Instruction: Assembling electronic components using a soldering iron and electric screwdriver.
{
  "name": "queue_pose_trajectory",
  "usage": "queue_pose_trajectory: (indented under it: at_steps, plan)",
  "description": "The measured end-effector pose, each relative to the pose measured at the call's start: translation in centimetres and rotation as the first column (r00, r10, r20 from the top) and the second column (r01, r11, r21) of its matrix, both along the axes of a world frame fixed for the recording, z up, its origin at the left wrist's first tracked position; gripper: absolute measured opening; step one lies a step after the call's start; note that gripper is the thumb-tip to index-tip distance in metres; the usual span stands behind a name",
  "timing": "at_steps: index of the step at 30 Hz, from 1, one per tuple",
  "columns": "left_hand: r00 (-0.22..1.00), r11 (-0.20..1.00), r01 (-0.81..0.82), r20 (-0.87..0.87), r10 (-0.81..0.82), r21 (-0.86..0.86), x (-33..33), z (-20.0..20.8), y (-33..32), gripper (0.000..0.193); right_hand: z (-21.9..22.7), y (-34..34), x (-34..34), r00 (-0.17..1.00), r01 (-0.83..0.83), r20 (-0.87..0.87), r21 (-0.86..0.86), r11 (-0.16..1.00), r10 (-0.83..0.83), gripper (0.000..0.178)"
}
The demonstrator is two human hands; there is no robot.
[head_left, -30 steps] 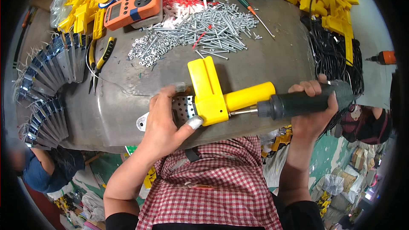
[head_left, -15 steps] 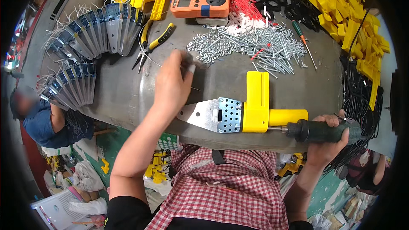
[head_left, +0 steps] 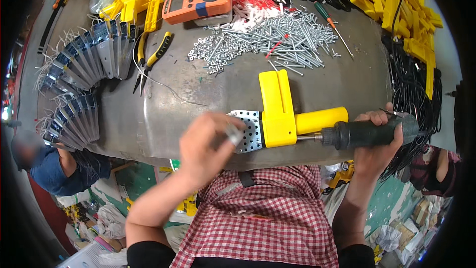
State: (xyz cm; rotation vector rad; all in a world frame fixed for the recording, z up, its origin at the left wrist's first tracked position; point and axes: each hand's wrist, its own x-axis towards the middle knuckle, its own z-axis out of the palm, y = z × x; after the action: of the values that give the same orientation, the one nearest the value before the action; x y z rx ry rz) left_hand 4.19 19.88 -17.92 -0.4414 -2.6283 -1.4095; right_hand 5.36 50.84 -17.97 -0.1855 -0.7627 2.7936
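Observation:
In front of me on the bench lies a yellow plastic handle housing (head_left: 278, 119) with a perforated metal plate (head_left: 251, 129) fixed at its left end. My left hand (head_left: 201, 141) is over the left part of the plate, its thumb and fingers pinched together. A small shiny bit shows at the fingertips, too blurred to name. My right hand (head_left: 379, 129) is wrapped around a black power screwdriver (head_left: 359, 134) lying level. Its bit (head_left: 308, 137) reaches the right side of the housing, just below the yellow grip (head_left: 322, 118).
Behind are loose screws (head_left: 297, 42), nuts (head_left: 210, 52), an orange multimeter (head_left: 198, 3) and a green-handled screwdriver (head_left: 333, 27). At left lie pliers (head_left: 148, 59) and rows of wired metal plates (head_left: 89, 59). Yellow housings (head_left: 391, 0) and black cables (head_left: 414, 84) pile up at right. Another person (head_left: 64, 164) sits at far left.
My left hand has come from near the nuts down and toward me, onto the plate. The view has shifted a little; the power screwdriver stays at the housing in my right hand.

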Motion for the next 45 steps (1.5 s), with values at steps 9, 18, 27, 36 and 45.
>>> queue_pose_trajectory:
  at_steps: [9,18,27,36,45]
  plan:
    - [0.999,0.994,0.022,-0.036,-0.018,0.105,2.5,-1.6,2.1,0.022,0.5,-0.2,-0.3,1.000,-0.022,-0.008,-0.064,0.998,0.022,0.035]
    - [0.998,0.998,0.024,-0.058,-0.021,0.052,2.5,-1.6,2.0,0.023,0.2,-0.3,0.0,0.998,-0.053,-0.046,-0.121,0.991,0.048,0.033]
    - [0.997,1.000,0.003,-0.074,-0.003,-0.004,2.7,-1.7,1.7,0.026,0.4,-0.6,-0.2,1.000,-0.023,0.006,-0.082,0.996,0.024,0.036]
    - [1.000,0.999,-0.021,-0.015,0.022,0.032,2.4,-1.8,2.0,0.022,0.3,-0.3,-0.6,1.000,-0.017,0.002,-0.084,0.996,0.018,0.036]
    - [0.997,0.998,-0.041,-0.073,0.038,-0.039,1.9,-1.0,1.7,0.024,0.9,-1.2,-0.3,0.999,0.002,0.035,-0.049,0.999,-0.001,0.034]
